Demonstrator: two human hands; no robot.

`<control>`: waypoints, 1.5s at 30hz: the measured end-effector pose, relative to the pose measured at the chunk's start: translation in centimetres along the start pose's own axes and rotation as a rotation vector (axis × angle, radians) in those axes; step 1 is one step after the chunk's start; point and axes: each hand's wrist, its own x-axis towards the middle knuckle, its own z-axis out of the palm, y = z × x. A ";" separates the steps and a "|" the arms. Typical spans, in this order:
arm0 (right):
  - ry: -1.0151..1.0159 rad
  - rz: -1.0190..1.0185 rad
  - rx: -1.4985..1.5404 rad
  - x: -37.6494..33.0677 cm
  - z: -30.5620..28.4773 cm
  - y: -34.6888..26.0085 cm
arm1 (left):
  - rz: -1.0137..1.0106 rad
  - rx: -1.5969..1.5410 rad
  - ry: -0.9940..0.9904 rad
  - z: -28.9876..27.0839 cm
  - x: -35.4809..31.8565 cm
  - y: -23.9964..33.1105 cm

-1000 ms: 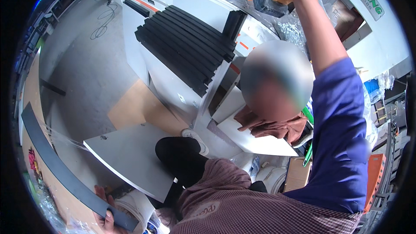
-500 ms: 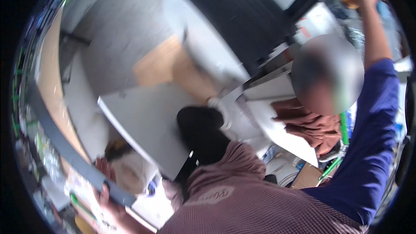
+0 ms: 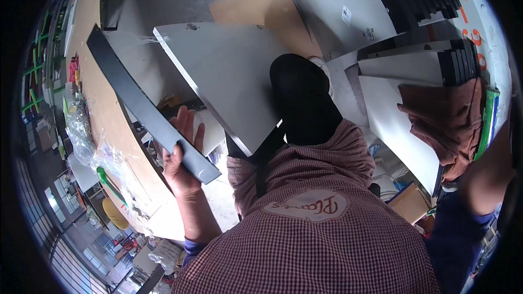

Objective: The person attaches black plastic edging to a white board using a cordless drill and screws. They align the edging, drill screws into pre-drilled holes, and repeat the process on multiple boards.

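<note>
My left hand (image 3: 184, 171) holds a long dark grey strip (image 3: 147, 106) near its lower end. The thumb lies over the strip's face, while the other fingers extend on the far side. The strip slants up and left, its far end by the edge of a wooden board. My right forearm (image 3: 490, 182), blurred, runs out at the right rim; the hand itself is out of the picture. In front of my legs, a grey-white panel (image 3: 223, 71) with a white edge lies tilted.
A wooden board (image 3: 101, 130) at left carries clear plastic wrap (image 3: 81, 136). Light brown board (image 3: 267, 5) lies on the floor ahead. White panels (image 3: 343, 11) and black-edged panels (image 3: 403, 68) stand at right, a brown cloth (image 3: 444, 120) over some. A cardboard box (image 3: 411, 204) is below them.
My view has turned. My right arm has come down from the upper right, where its hand was at an orange and dark object. The left hand still holds the strip.
</note>
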 end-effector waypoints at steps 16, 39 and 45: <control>-0.001 1.388 1.743 -12.6 33.9 20.5 | 0.035 0.103 0.076 -3.9 -4.1 -1.5; -0.314 1.588 1.876 -9.0 35.7 19.7 | -0.035 0.307 0.405 0.9 -1.2 0.9; -0.308 1.645 1.824 -8.4 35.6 19.6 | -0.054 0.382 0.414 0.8 -0.8 1.4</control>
